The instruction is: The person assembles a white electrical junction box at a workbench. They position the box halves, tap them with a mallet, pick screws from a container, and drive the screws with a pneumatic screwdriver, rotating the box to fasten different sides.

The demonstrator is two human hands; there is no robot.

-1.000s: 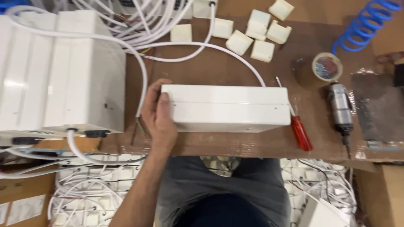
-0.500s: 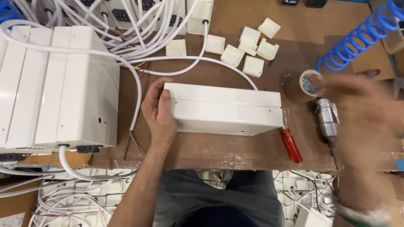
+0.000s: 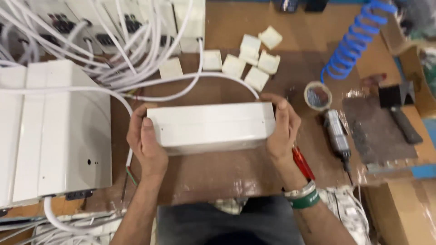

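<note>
As cables sprawl nearby, left hand point(image 3: 146, 144) and right hand point(image 3: 282, 131) grip the long white metal casing point(image 3: 212, 127) by its ends

bare brown table point(image 3: 213, 174) open near edge | white cables point(image 3: 150, 68) crowd far-left | red screwdriver point(image 3: 303, 163), grey power tool point(image 3: 337, 134) block right

An electrical assembly workshop: white cables point(image 3: 136, 54) beyond the left hand point(image 3: 146, 144), a power screwdriver point(image 3: 337, 134) and blue air hose point(image 3: 354, 45) past the right hand point(image 3: 281, 131).
</note>
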